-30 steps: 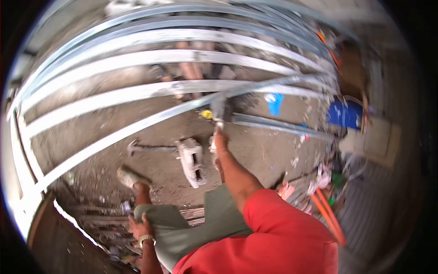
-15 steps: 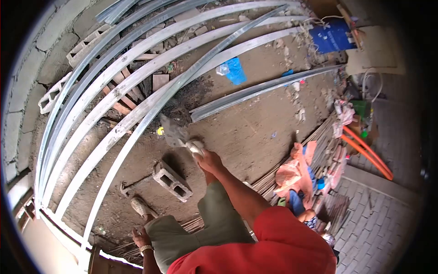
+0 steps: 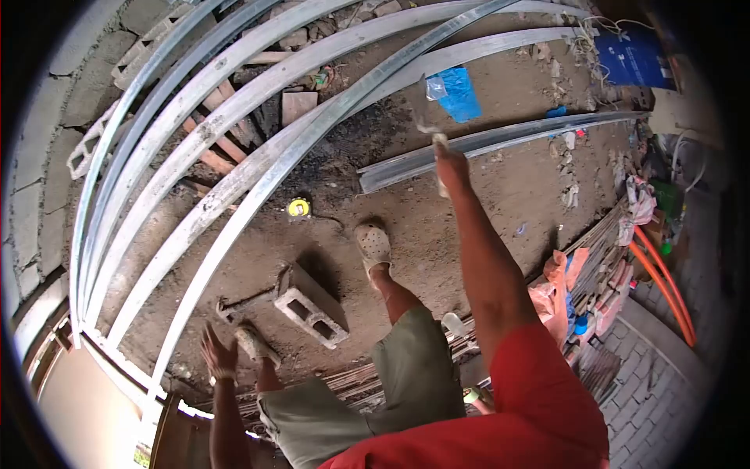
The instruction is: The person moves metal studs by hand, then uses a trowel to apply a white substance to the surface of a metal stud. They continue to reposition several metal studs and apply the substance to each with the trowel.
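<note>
My right hand [image 3: 451, 168] is stretched far forward and closed around the handle of a trowel [image 3: 424, 117]. The trowel's blade shows nearly edge-on, beside a blue plastic bag [image 3: 459, 94] on the dirt. My left hand [image 3: 219, 352] hangs low at the left with its fingers apart and nothing in it. Closest to it are my left shoe and a hammer [image 3: 228, 309] lying on the ground. A hollow concrete block [image 3: 312, 313] lies between my feet, and a yellow tape measure [image 3: 298, 208] rests farther forward.
Long metal channels [image 3: 258, 199] curve across the left and front. More channels [image 3: 406, 168] lie near my right hand. Broken bricks [image 3: 215, 156] sit by the block wall [image 3: 43, 172]. At right are an orange sack [image 3: 558, 281], orange pipes [image 3: 664, 289] and paving [image 3: 641, 375].
My right hand has swung forward and right with the trowel, uncovering the tape measure. My left hand has moved forward from beside my knee, its fingers now spread. The view has shifted.
</note>
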{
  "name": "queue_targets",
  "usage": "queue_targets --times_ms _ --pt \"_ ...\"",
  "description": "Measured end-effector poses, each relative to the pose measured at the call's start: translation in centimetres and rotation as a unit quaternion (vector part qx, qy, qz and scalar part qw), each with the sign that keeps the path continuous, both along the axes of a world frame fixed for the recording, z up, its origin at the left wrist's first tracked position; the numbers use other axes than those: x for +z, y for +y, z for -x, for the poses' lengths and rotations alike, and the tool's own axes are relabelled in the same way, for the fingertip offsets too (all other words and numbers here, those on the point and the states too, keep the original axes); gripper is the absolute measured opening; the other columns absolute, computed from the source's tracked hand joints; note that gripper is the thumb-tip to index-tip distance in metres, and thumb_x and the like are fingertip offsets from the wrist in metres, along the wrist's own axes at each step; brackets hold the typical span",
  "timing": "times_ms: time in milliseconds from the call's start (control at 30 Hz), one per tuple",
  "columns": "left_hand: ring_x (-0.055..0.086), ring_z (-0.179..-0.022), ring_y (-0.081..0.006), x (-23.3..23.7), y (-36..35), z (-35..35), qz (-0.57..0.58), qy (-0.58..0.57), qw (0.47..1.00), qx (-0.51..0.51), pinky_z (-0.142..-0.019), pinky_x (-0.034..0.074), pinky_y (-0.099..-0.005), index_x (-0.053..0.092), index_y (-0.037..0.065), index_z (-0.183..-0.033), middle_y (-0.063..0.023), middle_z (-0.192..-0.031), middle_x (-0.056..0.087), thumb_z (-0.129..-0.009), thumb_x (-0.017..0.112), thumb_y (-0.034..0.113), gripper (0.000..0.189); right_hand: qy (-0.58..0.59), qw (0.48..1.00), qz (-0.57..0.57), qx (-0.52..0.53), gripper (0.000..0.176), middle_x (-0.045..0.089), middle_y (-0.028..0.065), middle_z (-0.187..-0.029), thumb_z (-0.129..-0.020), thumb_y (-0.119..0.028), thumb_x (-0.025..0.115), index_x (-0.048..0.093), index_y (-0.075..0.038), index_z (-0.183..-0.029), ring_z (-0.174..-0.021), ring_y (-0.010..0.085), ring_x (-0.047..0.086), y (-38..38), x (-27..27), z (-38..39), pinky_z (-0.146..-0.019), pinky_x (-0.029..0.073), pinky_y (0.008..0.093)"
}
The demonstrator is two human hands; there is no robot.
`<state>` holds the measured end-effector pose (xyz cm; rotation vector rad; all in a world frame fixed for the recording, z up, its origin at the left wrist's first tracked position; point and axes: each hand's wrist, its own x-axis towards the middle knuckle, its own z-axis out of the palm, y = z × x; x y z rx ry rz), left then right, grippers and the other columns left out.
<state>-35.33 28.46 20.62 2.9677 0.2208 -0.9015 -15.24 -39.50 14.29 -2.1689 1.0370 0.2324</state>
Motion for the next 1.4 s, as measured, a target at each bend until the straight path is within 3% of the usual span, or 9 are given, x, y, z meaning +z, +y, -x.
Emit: queue_targets --times_ms 100,267,300,367,733,800,900,1133,1400 --pt "0.027 -0.137 -0.0417 -6.8 -3.9 -10.4 0.039 -0.040 0.998 0.027 -0.111 0.024 -0.0542 0.016 0.013 -0.151 -0.0187 -0.151 0.028 -0.064 0.084 0.032 0.112 -0.066 0.912 0.256 0.312 0.032 0.062 0.0240 -0.091 -0.092 -0.015 0.053 0.054 0.002 -0.119 -0.085 0.0372 0.062 -2.2 0.0 8.0 -0.070 0.049 0.0469" --pt "0.021 -0.141 -0.0380 -14.4 -9.9 -16.8 -0.062 -0.044 0.996 -0.050 -0.111 0.017 -0.0602 0.009 0.014 -0.152 -0.0189 -0.153 0.022 -0.068 0.075 0.058 0.116 0.032 0.981 0.160 0.109 0.048 0.060 0.0228 -0.105 -0.100 -0.037 0.041 0.051 0.002 -0.127 -0.095 0.0362 0.061 12.6 5.0 18.3 -0.081 0.047 0.0436" --pt "0.025 -0.139 -0.0381 -16.4 -8.9 -16.4 -0.066 -0.106 0.989 -0.083 -0.110 0.018 -0.0604 0.012 0.012 -0.152 -0.0180 -0.152 0.025 -0.071 0.068 0.064 0.111 0.170 0.954 -0.134 -0.208 0.047 0.062 0.0203 -0.104 -0.100 -0.037 0.041 0.054 0.001 -0.125 -0.095 0.0342 0.061 15.7 8.4 14.9 -0.081 0.047 0.0420" --pt "0.028 -0.137 -0.0380 -16.2 -9.2 -16.1 -0.072 -0.144 0.981 -0.113 -0.109 0.020 -0.0587 0.017 0.011 -0.151 -0.0183 -0.150 0.028 -0.072 0.065 0.066 0.108 -0.030 0.939 -0.179 -0.293 0.044 0.055 0.0038 -0.071 -0.094 -0.048 0.053 0.060 -0.005 -0.090 -0.064 0.0113 0.053 19.3 1.6 21.6 -0.057 0.044 0.0304" --pt "0.058 -0.111 -0.0333 -24.2 -1.1 -17.0 0.262 -0.093 0.960 -0.028 -0.084 0.051 -0.0395 0.040 0.005 -0.136 -0.0216 -0.124 0.056 -0.079 0.074 0.038 0.074 -0.019 0.962 -0.214 -0.168 0.044 0.060 0.0102 -0.086 -0.096 -0.041 0.050 0.060 0.001 -0.109 -0.075 0.0178 0.055 20.8 -3.9 22.2 -0.068 0.045 0.0312" --pt "0.058 -0.111 -0.0307 -17.0 -6.0 -17.4 0.072 0.040 0.996 -0.021 -0.083 0.052 -0.0375 0.041 0.005 -0.135 -0.0204 -0.122 0.058 -0.078 0.076 0.035 0.074 0.019 0.947 -0.255 -0.194 0.050 0.062 0.0227 -0.096 -0.096 -0.042 0.047 0.058 0.004 -0.109 -0.086 0.0317 0.060 20.5 -0.2 18.7 -0.080 0.046 0.0385" --pt "0.051 -0.121 -0.0354 -19.3 -7.5 -11.1 0.027 -0.271 0.950 -0.153 -0.095 0.048 -0.0469 0.044 0.008 -0.137 -0.0163 -0.135 0.052 -0.081 0.072 0.037 0.069 -0.043 0.925 -0.281 -0.252 0.048 0.062 0.0189 -0.091 -0.096 -0.042 0.046 0.059 0.003 -0.105 -0.081 0.0284 0.058 20.0 -1.2 18.6 -0.075 0.046 0.0374" --pt "0.056 -0.108 -0.0392 -14.3 -9.4 -11.5 0.189 -0.244 0.950 0.049 -0.095 0.044 -0.0464 0.056 0.000 -0.124 -0.0241 -0.122 0.058 -0.084 0.072 0.034 0.055 -0.077 0.924 -0.259 -0.272 0.044 0.060 0.0146 -0.086 -0.096 -0.040 0.048 0.059 0.002 -0.103 -0.076 0.0205 0.053 18.5 -2.3 18.9 -0.072 0.044 0.0357" --pt "0.065 -0.086 -0.0212 -20.5 -7.7 -22.3 0.386 0.329 0.856 0.102 -0.079 0.051 -0.0336 0.062 -0.005 -0.108 -0.0123 -0.096 0.069 -0.058 0.090 0.031 0.068 -0.052 0.919 -0.284 -0.268 0.037 0.057 0.0052 -0.081 -0.096 -0.036 0.053 0.059 0.000 -0.104 -0.068 0.0125 0.051 18.3 -2.6 18.2 -0.060 0.043 0.0294"
